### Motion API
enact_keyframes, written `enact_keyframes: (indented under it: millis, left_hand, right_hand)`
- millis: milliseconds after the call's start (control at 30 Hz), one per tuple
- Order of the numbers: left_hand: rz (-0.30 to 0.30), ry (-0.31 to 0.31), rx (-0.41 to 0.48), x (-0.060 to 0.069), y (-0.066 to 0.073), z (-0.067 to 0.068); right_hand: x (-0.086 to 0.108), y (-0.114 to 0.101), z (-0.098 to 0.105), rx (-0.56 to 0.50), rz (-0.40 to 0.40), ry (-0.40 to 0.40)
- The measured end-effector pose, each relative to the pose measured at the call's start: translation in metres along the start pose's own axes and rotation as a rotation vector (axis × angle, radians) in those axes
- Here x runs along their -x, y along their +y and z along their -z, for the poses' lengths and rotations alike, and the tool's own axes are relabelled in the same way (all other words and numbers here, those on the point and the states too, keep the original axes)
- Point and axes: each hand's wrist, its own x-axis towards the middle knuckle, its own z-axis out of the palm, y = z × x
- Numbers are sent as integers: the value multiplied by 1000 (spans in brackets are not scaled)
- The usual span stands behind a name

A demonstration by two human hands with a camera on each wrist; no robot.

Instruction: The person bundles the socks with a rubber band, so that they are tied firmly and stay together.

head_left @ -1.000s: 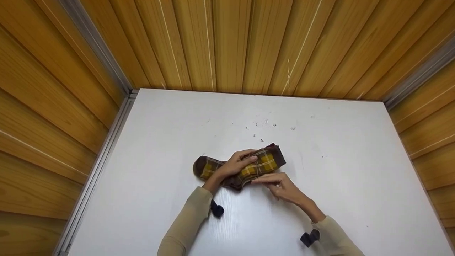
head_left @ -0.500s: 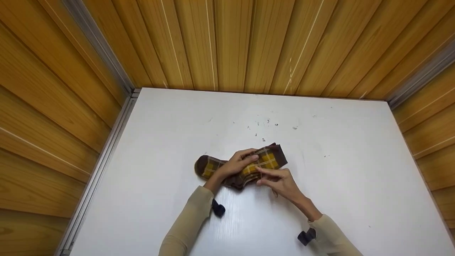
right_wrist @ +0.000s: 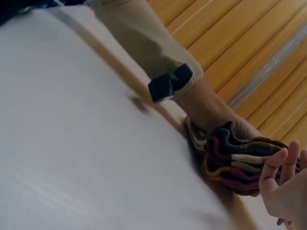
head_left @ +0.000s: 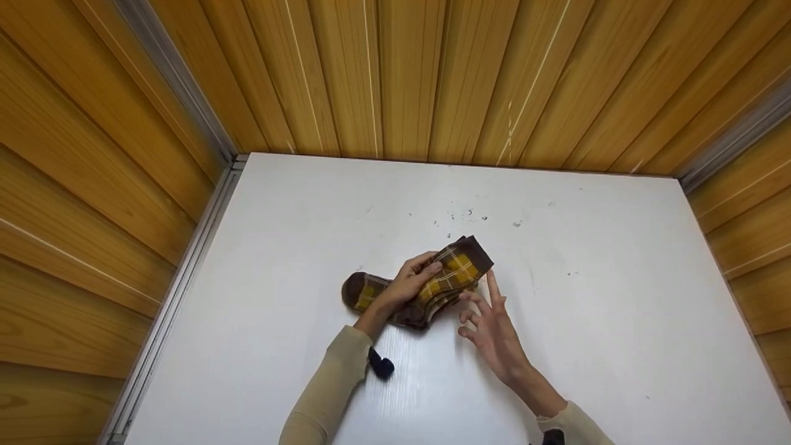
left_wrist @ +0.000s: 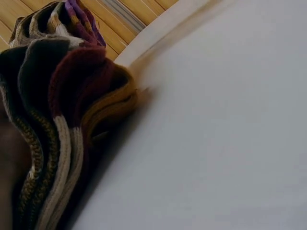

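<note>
A stack of plaid socks, brown and mustard on top, lies at an angle over the table with its cuff end raised. My left hand grips the stack around its middle, thumb on top. In the left wrist view the layered edges of the socks show dark green, maroon, cream and mustard. Beside the cuff end, my right hand has its index finger stretched to the cuff edge and the other fingers loosely bent, holding nothing. The right wrist view shows the right hand in front of the socks.
The white table has small dark marks beyond the socks. Wood-patterned walls stand at the back and both sides, with a metal rail along the left edge. A dark wrist device hangs under the left sleeve.
My right hand has gone from thumb and finger close together at the socks' near side to spread fingers by the cuff. The cuff end has tilted up and away; the left hand keeps its grip.
</note>
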Motion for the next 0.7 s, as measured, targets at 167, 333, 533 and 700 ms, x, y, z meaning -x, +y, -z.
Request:
enact_keyframes:
  millis: [167,333,533,700]
  left_hand:
    - [44,10,92,1,1,1]
    - [117,-35,214,0,2,7]
    - [150,-104,242,-1,4,11]
    - [133,-103,214,-1,4,10]
  right_hand:
    - [0,-5,4,-171,-136,21]
    - [-16,-8,20,-336,-248,-54]
    - [-28,-11,32,-431,-328,-80]
    - [-24,-13,33,-427,-391,-61]
